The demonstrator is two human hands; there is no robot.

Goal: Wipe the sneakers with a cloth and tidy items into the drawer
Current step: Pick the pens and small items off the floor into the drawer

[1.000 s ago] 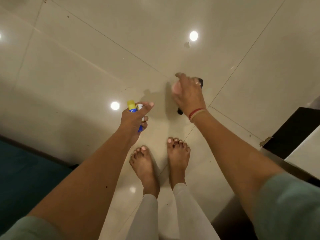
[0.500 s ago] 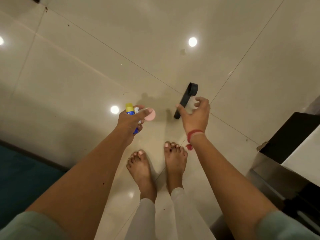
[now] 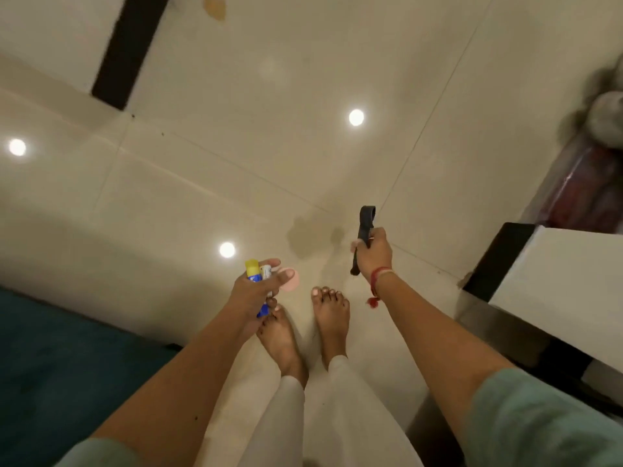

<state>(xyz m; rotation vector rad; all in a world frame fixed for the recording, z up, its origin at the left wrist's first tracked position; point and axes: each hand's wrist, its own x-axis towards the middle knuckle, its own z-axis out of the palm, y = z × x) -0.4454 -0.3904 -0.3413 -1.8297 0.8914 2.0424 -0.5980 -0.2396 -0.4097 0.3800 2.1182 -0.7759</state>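
Your left hand [image 3: 256, 291] clutches the glue stick [image 3: 253, 276], tube and pink disc [image 3: 289, 279]; your right hand [image 3: 372, 252] grips the black strap [image 3: 365, 224], gathered for the drawer.

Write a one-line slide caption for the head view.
Barefoot on glossy beige tiles: left hand grips a yellow-capped blue tube and pink disc, right hand a black strap.

Two hands [image 3: 254, 293] [image 3: 375, 255], two tubes [image 3: 251, 270] [image 3: 266, 272], one pink disc [image 3: 291, 282], one black strap [image 3: 366, 223].

Glossy floor tiles [image 3: 236, 170] are reflecting round lights [image 3: 356, 117]. A teal rug [image 3: 50, 365] is lying lower left; a white cabinet [image 3: 566, 274] is standing right, below a blurred grey-red heap [image 3: 593, 170].
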